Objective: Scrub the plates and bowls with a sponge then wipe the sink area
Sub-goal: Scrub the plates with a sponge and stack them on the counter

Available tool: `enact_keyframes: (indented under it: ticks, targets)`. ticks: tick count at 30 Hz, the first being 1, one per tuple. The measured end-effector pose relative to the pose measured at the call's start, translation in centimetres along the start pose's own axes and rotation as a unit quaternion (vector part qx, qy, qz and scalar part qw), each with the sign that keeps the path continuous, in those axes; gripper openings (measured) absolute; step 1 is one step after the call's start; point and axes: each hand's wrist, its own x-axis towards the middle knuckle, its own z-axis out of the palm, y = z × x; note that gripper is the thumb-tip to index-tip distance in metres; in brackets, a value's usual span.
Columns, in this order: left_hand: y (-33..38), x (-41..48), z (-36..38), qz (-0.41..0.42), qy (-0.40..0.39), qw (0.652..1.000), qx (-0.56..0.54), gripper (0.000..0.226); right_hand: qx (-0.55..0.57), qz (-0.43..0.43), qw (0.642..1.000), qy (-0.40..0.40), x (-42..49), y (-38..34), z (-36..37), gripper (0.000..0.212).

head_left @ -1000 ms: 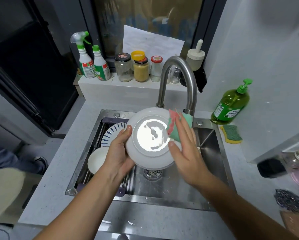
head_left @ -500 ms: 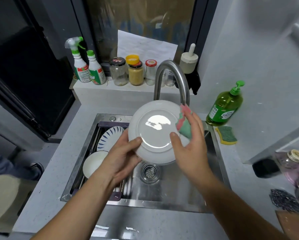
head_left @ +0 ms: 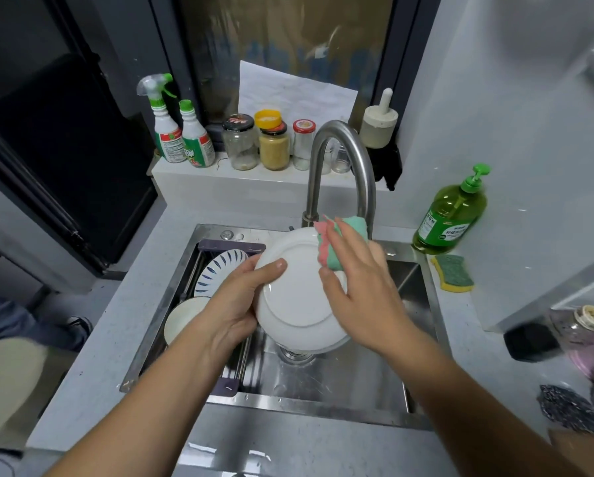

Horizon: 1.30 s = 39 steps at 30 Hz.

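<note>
Tilting the plate [head_left: 297, 304] over the sink [head_left: 340, 380] to catch drips, we clamp the left grip [head_left: 235, 304] on its rim while the right grip [head_left: 361, 287], held flat, presses the sponge [head_left: 324, 253].

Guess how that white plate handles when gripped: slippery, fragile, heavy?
Likely stiff and breakable: the plate looks like glazed ceramic, held over a steel sink. Probably slippery: its surface is glossy under the sponge that the right hand presses on it. Seemingly light enough: the left hand grips it by one edge.
</note>
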Motion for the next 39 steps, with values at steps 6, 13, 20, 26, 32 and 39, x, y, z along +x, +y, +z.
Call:
enact_keyframes:
  ticks: [6, 13, 20, 26, 32, 39]
  targets:
    - [-1.1, -0.5, 0.2, -0.070, 0.049, 0.978, -0.189, 0.039, 0.089, -0.028, 0.995, -0.028, -4.3, -1.5, 3.8, 0.083]
    - [-1.1, -0.3, -1.8, 0.039, 0.093, 0.988, -0.117, 0.048, 0.301, 0.109, 0.947, 0.034, -2.5, -1.7, 5.9, 0.079]
    - [1.9, 0.7, -5.7, 0.183, 0.105, 0.976, 0.056, 0.064, 0.516, 0.356, 0.778, -0.028, 4.0, -2.0, 6.7, 0.043]
    - [5.9, 4.0, -8.8, 0.177, 0.005, 0.965, 0.195, 0.072, 0.597, 0.428, 0.677, -0.029, 9.3, -1.3, 8.9, 0.060]
    - [8.1, 9.5, -12.6, 0.000, 0.020, 0.999, 0.049, 0.075, 0.620, 0.431, 0.654, 0.041, 13.7, -0.8, 13.2, 0.050]
    - [9.7, 15.9, -18.5, -0.040, 0.029, 0.998, 0.043, 0.059, 0.549, 0.417, 0.725, 0.014, 19.0, -0.9, 18.6, 0.037]
